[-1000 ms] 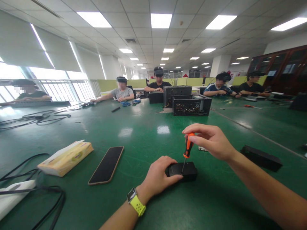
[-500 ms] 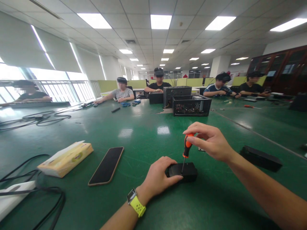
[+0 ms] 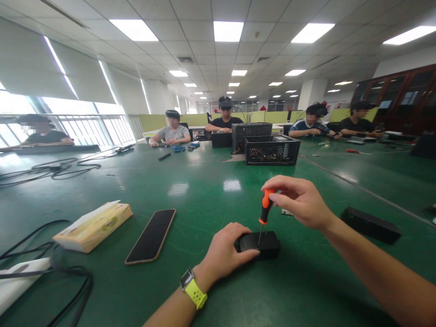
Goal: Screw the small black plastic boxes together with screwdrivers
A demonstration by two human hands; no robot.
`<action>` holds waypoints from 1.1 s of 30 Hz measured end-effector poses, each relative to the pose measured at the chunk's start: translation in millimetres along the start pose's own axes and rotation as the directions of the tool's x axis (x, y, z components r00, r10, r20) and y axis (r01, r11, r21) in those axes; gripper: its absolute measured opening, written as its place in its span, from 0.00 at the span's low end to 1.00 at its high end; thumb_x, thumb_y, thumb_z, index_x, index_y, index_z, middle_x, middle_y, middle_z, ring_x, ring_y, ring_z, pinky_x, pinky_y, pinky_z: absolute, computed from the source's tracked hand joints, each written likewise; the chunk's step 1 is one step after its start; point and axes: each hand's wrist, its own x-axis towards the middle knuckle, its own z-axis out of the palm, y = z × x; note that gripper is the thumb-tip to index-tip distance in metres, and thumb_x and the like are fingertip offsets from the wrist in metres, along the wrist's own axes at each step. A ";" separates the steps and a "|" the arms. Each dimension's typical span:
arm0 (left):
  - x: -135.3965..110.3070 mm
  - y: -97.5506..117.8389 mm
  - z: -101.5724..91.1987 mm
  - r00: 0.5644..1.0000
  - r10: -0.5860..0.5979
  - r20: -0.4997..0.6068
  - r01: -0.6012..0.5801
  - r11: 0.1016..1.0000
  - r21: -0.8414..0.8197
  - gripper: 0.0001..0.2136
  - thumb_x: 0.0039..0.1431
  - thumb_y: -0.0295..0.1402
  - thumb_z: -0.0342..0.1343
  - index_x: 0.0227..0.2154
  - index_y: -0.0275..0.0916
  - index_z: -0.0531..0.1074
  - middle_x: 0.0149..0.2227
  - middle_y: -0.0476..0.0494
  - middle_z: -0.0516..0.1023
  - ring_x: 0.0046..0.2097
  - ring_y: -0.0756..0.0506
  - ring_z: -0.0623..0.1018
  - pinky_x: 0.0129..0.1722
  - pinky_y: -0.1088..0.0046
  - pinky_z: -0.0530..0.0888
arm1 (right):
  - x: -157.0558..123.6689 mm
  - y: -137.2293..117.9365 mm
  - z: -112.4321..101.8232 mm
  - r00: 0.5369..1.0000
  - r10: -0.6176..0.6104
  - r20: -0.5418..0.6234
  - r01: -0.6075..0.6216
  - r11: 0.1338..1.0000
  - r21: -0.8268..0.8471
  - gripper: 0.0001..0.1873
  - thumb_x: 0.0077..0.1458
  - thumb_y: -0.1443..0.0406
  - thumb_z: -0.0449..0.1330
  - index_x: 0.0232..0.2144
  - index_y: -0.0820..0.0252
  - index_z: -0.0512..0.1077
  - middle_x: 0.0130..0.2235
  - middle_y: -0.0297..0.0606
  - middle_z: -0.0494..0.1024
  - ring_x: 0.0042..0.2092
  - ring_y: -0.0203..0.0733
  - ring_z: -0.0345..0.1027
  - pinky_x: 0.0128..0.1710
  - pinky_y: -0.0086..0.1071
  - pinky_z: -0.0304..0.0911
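Note:
A small black box-shaped part (image 3: 270, 245) rests on the green tabletop. My left hand (image 3: 229, 252) grips its left end, thumb along the near side and fingers over the far side. In my right hand (image 3: 297, 200) is a screwdriver (image 3: 266, 206) with an orange and black handle, pinched near the top by thumb and fingers. Its shaft points down, slightly tilted, and the tip meets the top of the black part beside my left thumb. Whatever lies under the tip is too small to make out.
Left of my hands lie a phone (image 3: 151, 236), a tissue pack (image 3: 93, 225), black cables and a white power strip (image 3: 21, 284). A second black block (image 3: 370, 224) lies to the right. Further back stand open computer cases (image 3: 272, 151); several people sit around the table.
My right hand and the screwdriver handle have shifted very slightly; the tip stays on the black part. Across the table, a person in grey has drawn an outstretched arm in.

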 end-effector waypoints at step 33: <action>-0.5 -1.2 0.8 1.000 -0.009 0.001 0.009 1.000 -0.003 0.15 0.54 0.40 0.66 0.42 0.40 0.74 0.40 0.45 0.77 0.41 0.42 0.76 0.42 0.69 0.71 | -2.7 2.9 2.5 0.985 -0.172 0.001 0.172 0.985 -0.006 0.06 0.54 0.69 0.63 0.36 0.57 0.78 0.39 0.38 0.79 0.40 0.40 0.74 0.34 0.30 0.70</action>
